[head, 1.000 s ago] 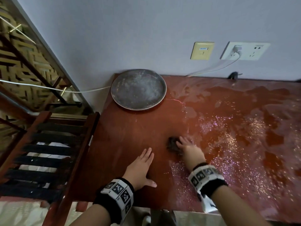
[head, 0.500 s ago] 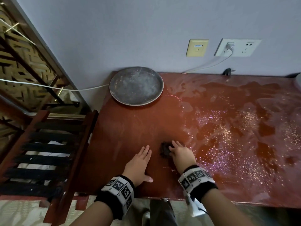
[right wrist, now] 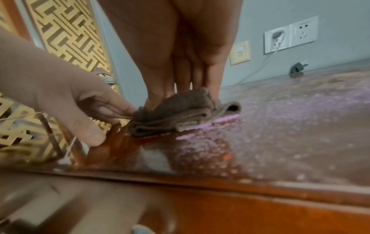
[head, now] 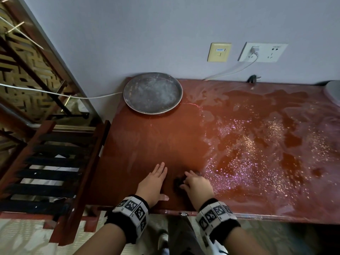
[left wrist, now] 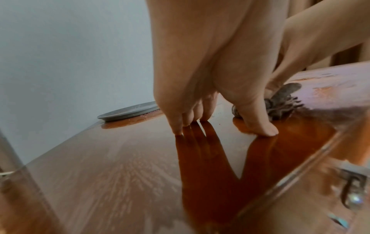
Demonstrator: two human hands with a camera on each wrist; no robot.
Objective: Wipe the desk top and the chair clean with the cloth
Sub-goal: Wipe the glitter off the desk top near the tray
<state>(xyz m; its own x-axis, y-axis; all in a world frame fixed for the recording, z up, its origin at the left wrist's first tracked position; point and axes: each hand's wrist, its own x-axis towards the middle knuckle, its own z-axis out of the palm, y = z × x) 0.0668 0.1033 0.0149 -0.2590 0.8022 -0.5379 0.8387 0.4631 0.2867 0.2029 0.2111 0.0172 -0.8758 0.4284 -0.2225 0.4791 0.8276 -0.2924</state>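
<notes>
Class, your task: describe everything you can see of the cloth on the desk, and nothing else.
The cloth is small, brownish-grey and looks like soft towelling, folded into several layers with rolled edges showing. It lies flat on the red-brown desk top, near the front edge, at the border between the clean left part and the speckled, smeared right part. The right hand presses it down with straight fingers. The left hand rests flat just beside it.

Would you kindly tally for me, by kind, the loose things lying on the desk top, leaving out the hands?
Plate: 1
Cloth: 1
Black plug: 1
Grey thing cut off at the right edge, kind unclear: 1
Total: 4
</notes>
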